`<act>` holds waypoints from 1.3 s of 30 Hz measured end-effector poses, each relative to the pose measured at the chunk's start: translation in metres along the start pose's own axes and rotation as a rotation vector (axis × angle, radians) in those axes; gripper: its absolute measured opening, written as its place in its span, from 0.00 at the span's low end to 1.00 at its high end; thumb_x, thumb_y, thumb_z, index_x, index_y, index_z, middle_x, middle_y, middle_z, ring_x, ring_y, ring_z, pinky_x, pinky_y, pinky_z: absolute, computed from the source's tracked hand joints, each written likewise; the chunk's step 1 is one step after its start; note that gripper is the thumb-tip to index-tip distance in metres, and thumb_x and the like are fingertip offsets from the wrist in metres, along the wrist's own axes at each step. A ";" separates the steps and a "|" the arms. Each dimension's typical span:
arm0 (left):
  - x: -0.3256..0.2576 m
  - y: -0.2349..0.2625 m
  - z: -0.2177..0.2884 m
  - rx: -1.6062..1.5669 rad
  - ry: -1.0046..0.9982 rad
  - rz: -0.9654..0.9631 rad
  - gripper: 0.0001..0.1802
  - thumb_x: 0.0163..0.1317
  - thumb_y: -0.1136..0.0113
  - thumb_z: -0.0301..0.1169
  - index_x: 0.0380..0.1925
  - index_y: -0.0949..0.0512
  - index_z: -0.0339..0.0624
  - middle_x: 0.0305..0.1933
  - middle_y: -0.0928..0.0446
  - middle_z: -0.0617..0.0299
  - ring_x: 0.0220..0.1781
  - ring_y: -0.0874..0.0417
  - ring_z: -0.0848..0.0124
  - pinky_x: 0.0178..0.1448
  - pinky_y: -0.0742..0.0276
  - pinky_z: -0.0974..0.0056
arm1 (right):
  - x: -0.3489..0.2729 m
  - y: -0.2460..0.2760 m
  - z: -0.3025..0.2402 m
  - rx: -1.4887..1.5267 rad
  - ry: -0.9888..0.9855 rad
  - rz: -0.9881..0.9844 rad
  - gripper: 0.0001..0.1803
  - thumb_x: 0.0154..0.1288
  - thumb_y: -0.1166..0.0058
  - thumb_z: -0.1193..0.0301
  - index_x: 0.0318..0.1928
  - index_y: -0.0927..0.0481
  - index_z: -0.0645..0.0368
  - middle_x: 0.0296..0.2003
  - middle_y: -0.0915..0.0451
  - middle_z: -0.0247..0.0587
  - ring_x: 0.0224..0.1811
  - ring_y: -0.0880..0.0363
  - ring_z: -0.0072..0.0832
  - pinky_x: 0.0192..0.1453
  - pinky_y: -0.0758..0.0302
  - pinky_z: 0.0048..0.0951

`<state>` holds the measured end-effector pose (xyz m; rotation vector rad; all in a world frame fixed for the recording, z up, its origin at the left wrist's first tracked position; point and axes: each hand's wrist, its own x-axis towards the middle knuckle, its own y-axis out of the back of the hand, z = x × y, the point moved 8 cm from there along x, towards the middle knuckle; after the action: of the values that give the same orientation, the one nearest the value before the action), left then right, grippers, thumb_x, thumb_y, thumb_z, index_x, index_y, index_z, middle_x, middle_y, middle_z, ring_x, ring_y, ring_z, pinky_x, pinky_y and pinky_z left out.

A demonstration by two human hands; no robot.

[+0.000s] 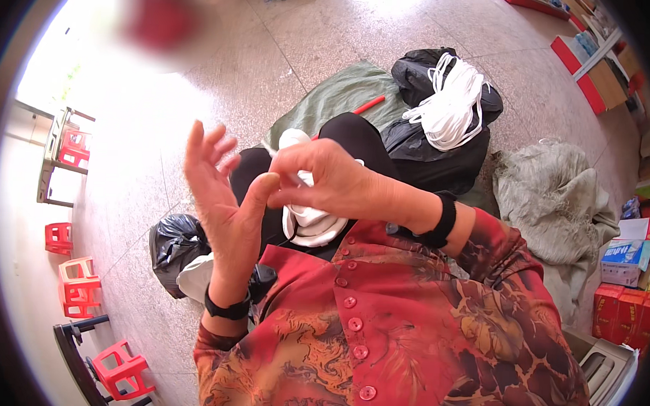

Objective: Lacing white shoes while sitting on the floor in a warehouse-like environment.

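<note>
My left hand (227,195) is raised above my lap, its fingers stretched up and spread. Its thumb reaches across to the fingertips of my right hand (326,175). The right fingers are curled in a pinch and partly smeared by motion. Whatever they may hold at the left thumb is too small to make out. Beneath the hands, a white soft-looking piece (316,230) with a rounded edge lies on my lap, partly covered by the right hand. A white rounded bit (294,138) shows just beyond the right hand, between my knees.
Ahead on the right, a bundle of white cord (449,107) rests on black plastic bags (418,73). A green woven sheet (330,94) bears a red stick (369,104). Another black bag (178,244) sits left; a greyish sack (550,191) lies right. Red stools (122,368) line the left.
</note>
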<state>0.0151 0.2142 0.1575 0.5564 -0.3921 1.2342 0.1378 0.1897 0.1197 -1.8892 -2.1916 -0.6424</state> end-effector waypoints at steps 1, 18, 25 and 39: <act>-0.012 -0.001 -0.025 -0.071 0.114 -0.051 0.33 0.67 0.37 0.35 0.66 0.39 0.33 0.62 0.30 0.52 0.60 0.26 0.65 0.67 0.35 0.60 | -0.001 0.002 0.004 -0.001 0.003 0.009 0.06 0.56 0.33 0.73 0.30 0.18 0.61 0.24 0.22 0.37 0.31 0.22 0.26 0.37 0.27 0.29; -0.070 -0.017 -0.153 0.037 0.757 -0.403 0.10 0.69 0.40 0.33 0.44 0.23 0.39 0.24 0.28 0.73 0.18 0.34 0.84 0.19 0.39 0.76 | -0.110 0.132 -0.023 0.356 -0.241 0.469 0.22 0.73 0.48 0.70 0.18 0.32 0.54 0.14 0.44 0.21 0.16 0.49 0.13 0.21 0.47 0.22; -0.083 -0.020 -0.177 0.013 0.987 -0.419 0.10 0.70 0.42 0.36 0.36 0.26 0.41 0.22 0.29 0.71 0.16 0.33 0.83 0.17 0.38 0.73 | -0.185 0.238 -0.050 0.217 0.086 0.711 0.09 0.72 0.47 0.70 0.34 0.19 0.59 0.18 0.37 0.20 0.20 0.42 0.11 0.24 0.43 0.22; 0.048 0.134 -0.057 0.668 0.027 -0.358 0.16 0.74 0.50 0.30 0.25 0.32 0.36 0.18 0.41 0.67 0.21 0.42 0.78 0.25 0.46 0.64 | -0.129 0.197 -0.037 -0.521 -0.150 0.608 0.13 0.75 0.56 0.70 0.31 0.29 0.63 0.23 0.31 0.32 0.28 0.37 0.16 0.33 0.36 0.23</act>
<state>-0.1003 0.3155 0.1636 1.1247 0.1588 1.0053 0.3468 0.0782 0.1410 -2.7589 -1.4480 -1.0268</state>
